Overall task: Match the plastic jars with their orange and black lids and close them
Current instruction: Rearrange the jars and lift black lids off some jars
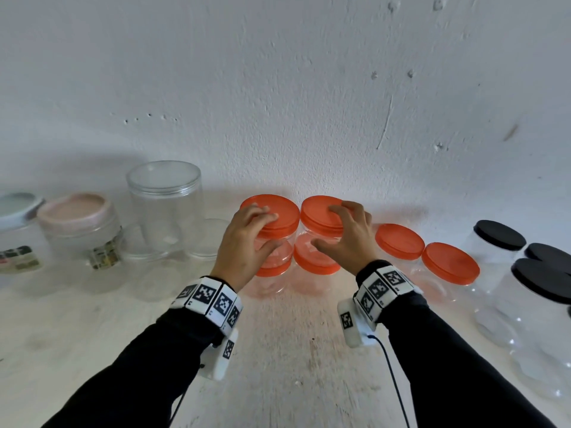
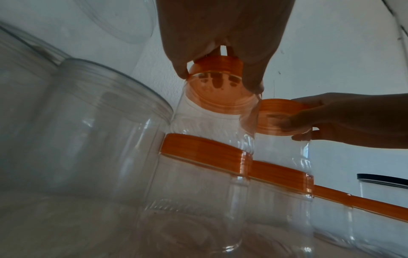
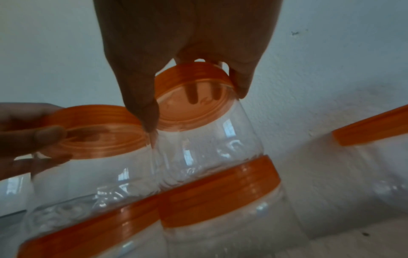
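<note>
I see both hands set on top of two clear plastic jars that stand on other orange-lidded jars, against a white wall at the back of the pale worktop (image 1: 287, 350). My left hand (image 1: 244, 239) grips the left upper orange lid (image 1: 278, 216), fingers (image 1: 265, 215) curled over its top and thumb at its front rim; the left wrist view shows the fingertips pinching the lid's edge. My right hand (image 1: 346, 234) grips the right upper orange lid (image 1: 315, 214) the same way, fingers on top and thumb reaching under the rim. The two upper jars stand touching side by side, each seated on a lower jar with an orange lid (image 1: 312, 257). To the right, two more orange-lidded jars (image 1: 400, 240) sit in a row, then three black-lidded jars (image 1: 499, 234) near the right edge. To the left stand a tall clear container (image 1: 165, 199), a pink-lidded jar (image 1: 77, 214) and a white-lidded jar (image 1: 17, 208).
</note>
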Demonstrator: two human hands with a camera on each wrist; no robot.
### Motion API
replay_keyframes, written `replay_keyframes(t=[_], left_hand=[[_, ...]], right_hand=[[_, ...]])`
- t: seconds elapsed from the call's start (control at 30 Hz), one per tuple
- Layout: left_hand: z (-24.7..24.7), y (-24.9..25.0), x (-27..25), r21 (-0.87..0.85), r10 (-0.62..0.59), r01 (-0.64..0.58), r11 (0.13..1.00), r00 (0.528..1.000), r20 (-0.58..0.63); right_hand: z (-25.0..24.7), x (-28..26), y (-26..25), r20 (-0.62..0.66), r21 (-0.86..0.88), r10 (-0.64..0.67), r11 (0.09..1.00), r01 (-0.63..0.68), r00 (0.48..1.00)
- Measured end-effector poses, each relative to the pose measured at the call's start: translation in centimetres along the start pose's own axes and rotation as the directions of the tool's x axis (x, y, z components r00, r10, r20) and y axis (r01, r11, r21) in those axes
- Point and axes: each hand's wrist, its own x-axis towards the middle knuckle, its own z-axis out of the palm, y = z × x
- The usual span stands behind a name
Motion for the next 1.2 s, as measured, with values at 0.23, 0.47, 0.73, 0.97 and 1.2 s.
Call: replay_keyframes(t=[0.23, 0.47, 0.73, 0.97, 1.2], left_hand=[[0.2, -0.3, 0.0, 0.004, 0.013, -0.013, 1.0, 1.0, -0.022], [0.4, -0.4, -0.1, 0.001, 0.017, -0.017, 1.0, 0.999, -0.039], [0.3, -0.3, -0.1, -0.007, 0.009, -0.009, 1.0, 0.999, -0.039], [0.2, -0.4, 0.1, -0.009, 0.005, -0.005, 1.0, 1.0, -0.029], [0.2, -0.2, 0.0, 0.004, -0.007, 0.008, 1.0, 1.0, -0.028]], right_hand=[[0.5, -0.4, 0.6, -0.017, 0.17, 0.004, 0.985, -0.001, 1.0], [2.1, -2.3, 2.8, 0.235, 0.505, 0.325, 0.764, -0.401, 0.916], [2.8, -3.1, 3.7, 0.276, 0.415, 0.339, 0.802, -0.429, 0.9], [2.4, -3.3, 3.9, 0.299, 0.343, 0.329, 0.839, -0.423, 0.896], [0.0, -7.1, 4.2, 0.279, 0.088, 0.301, 0.938, -0.336, 0.912]])
